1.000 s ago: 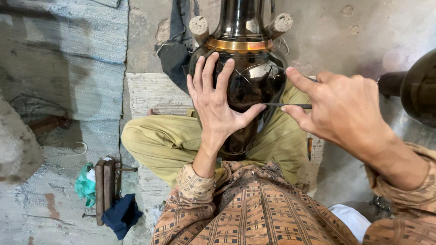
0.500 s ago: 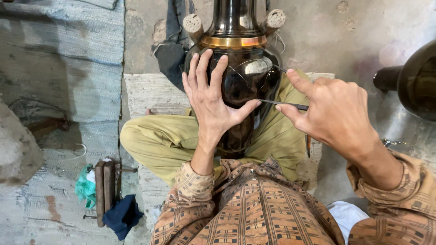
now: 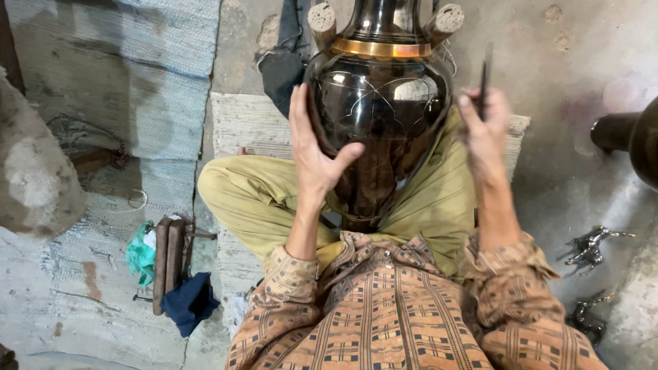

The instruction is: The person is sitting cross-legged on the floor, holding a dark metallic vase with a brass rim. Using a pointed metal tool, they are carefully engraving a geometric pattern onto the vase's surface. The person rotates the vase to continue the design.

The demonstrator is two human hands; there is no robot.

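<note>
A large glossy black metal vase (image 3: 384,116) with a gold band at its neck lies across my lap, faint engraved lines on its belly. My left hand (image 3: 315,147) is spread flat against the vase's left side, thumb across the front. My right hand (image 3: 483,133) is lifted off the vase's right side and grips a thin dark engraving tool (image 3: 485,79) pointing upward. Two wooden pegs (image 3: 322,20) flank the vase's neck.
I sit cross-legged on a woven mat (image 3: 240,123) on a concrete floor. A second dark vessel (image 3: 634,140) lies at the right edge. Small metal figures (image 3: 593,247) lie at lower right. Tools, a green rag and a blue cloth (image 3: 185,301) lie at lower left.
My right hand has pulled the tool away from the vase's surface and turned it upright. The left hand slid a little lower on the vase.
</note>
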